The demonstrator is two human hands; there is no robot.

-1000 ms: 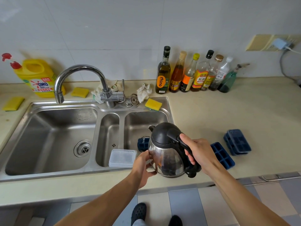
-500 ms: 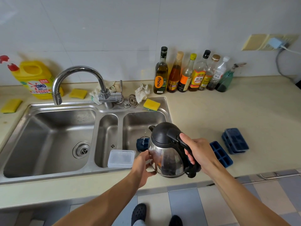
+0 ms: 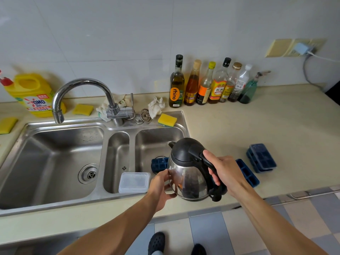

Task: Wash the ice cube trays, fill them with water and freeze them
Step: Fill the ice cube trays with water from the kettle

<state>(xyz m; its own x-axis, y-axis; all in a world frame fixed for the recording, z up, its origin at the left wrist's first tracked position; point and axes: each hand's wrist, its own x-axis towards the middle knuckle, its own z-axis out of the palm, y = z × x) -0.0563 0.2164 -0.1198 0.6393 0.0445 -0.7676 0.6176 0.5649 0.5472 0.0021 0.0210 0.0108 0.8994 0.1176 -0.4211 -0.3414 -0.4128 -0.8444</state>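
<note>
Not much has changed over the last second. The kettle [image 3: 187,173] is kept in the same pose, tipped with its spout toward 11 o'clock over the right basin of the sink [image 3: 182,118]; only the view has drifted a touch. A thin glint can be made out between the spout and the tray [image 3: 159,163] lying in that basin, so water is probably being poured, though the stream is too faint to be sure. If so, the filling step looks to be under way, with freezing not yet reached.

The handle is wrapped by the right hand [image 3: 225,171], fingers curled fully round it and thumb laid on top. The steel body is cupped at 9 o'clock by the left hand [image 3: 160,188], thumb above and fingers below, so the tilt is steadied.

The tray being filled is partly hidden at 10 o'clock of the kettle. A second tray [image 3: 247,173] is left on the counter [image 3: 257,126] at 3 o'clock, just behind the right hand, and a stack [image 3: 261,157] is parked at 2 o'clock. A clear lid [image 3: 134,182] is propped on the sink edge at 9 o'clock.
</note>
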